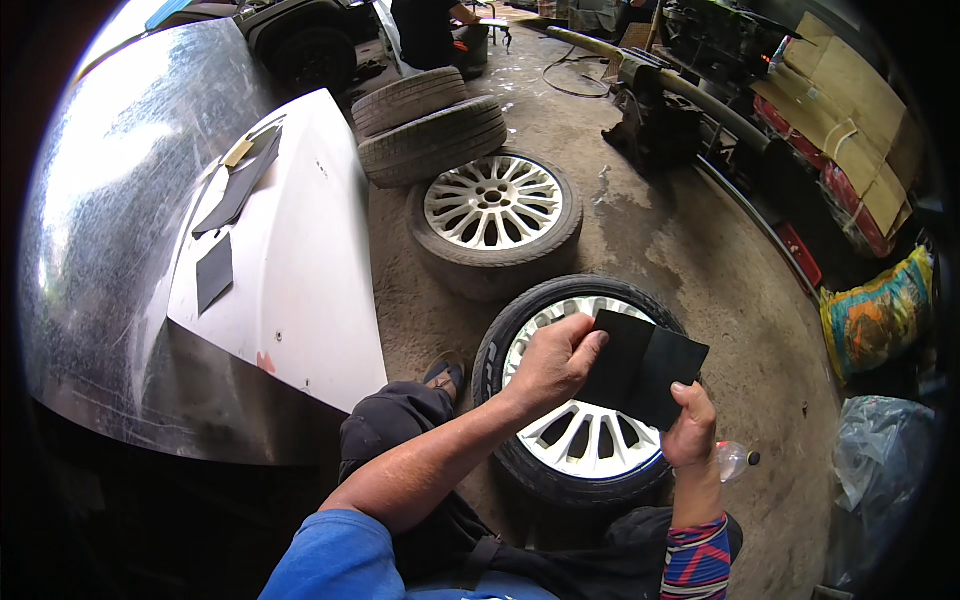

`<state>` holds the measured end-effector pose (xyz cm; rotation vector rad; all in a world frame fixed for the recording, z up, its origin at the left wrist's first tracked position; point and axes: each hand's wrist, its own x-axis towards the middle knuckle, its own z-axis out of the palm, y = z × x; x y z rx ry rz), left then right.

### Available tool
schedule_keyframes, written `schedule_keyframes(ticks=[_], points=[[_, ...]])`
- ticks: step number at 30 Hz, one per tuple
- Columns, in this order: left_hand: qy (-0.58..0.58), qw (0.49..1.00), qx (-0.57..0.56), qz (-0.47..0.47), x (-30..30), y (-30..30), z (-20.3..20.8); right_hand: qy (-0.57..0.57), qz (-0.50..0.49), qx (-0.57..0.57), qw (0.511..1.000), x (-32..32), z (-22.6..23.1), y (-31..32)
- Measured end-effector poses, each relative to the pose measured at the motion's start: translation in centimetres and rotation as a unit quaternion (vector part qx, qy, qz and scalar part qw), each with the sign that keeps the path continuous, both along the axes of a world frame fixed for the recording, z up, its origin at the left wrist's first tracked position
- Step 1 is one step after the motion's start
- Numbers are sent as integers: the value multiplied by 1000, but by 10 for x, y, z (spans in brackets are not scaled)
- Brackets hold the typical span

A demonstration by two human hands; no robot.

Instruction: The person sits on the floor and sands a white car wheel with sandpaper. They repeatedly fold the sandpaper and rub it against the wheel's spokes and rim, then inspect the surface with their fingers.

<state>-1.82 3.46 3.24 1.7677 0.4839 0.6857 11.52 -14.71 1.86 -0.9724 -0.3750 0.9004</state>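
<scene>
Both hands hold a black sheet that looks like sandpaper [655,365], with a crease down its middle. My left hand [560,362] pinches its left edge between thumb and fingers. Gripping the lower right corner, my right hand [690,425] has its thumb on the near face. The sheet is above a wheel with a white multi-spoke rim [590,455] and black tyre, lying flat between my legs. Part of the rim is hidden behind the sheet and my hands.
Another white-rimmed wheel [492,197] lies beyond, with two stacked tyres [425,130] behind it. At left, dark sheets [214,273] lie on a white car panel [310,250]. A plastic bottle [733,460] lies right of the near wheel. A person [425,35] is farther back.
</scene>
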Motion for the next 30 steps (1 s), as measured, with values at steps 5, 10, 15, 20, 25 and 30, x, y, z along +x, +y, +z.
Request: schedule_keyframes(ticks=[5, 10, 15, 20, 25, 30], points=[[-12, 978, 133, 163, 2, -3, 1, 22, 24, 3, 999, -6, 4, 2], [34, 943, 296, 146, 2, -2, -2, 21, 22, -4, 1000, -9, 1, 5], [104, 955, 268, 68, 1, -10, -7, 14, 43, -15, 999, -10, 1, 5], [67, 964, 257, -8, 2, -18, -8, 4, 57, -2, 998, -17, -2, 9], [91, 986, 101, -94, 2, -17, -5, -8, 49, -37, 998, -17, -9, 9], [120, 981, 114, -104, -3, -10, 0, -230, -86, -67, 967, 0, 0, 11]])
